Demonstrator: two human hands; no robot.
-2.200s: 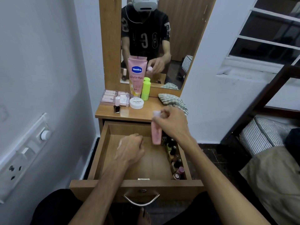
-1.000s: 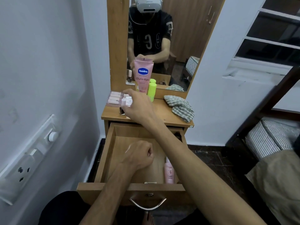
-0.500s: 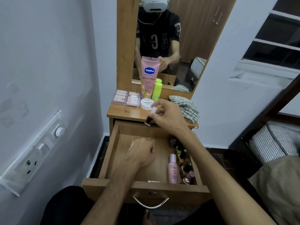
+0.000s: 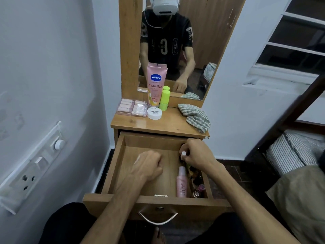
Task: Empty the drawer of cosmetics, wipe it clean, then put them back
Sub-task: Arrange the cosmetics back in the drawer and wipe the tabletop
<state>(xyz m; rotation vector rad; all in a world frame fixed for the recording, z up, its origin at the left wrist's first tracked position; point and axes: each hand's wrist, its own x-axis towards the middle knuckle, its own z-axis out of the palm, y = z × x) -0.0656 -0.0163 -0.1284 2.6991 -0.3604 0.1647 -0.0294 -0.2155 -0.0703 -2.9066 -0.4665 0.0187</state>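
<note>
The wooden drawer [image 4: 123, 161] stands pulled out. My right hand [image 4: 197, 154] is at its far right corner, shut on a small dark nail polish bottle [image 4: 182, 155] with a pale pink cap. Just below it a pink bottle [image 4: 182, 184] lies along the right side, with several small dark bottles [image 4: 197, 180] packed against the right wall. My left hand [image 4: 147, 166] rests as a loose fist on the drawer's bare floor and holds nothing. On the dresser top stand a pink Vaseline tube [image 4: 155, 85], a green bottle [image 4: 164, 100], a white jar [image 4: 154, 113] and a clear case of pink tubes [image 4: 131, 107].
A checked cloth [image 4: 195, 117] lies crumpled on the dresser top at the right. The mirror [image 4: 175, 41] behind reflects a person. A switchboard [image 4: 33, 164] is on the left wall. A bed frame with striped pillow [image 4: 292, 154] stands to the right.
My right hand carried the nail polish bottle from the dresser top down into the drawer's far right corner. My left hand has stayed on the drawer floor.
</note>
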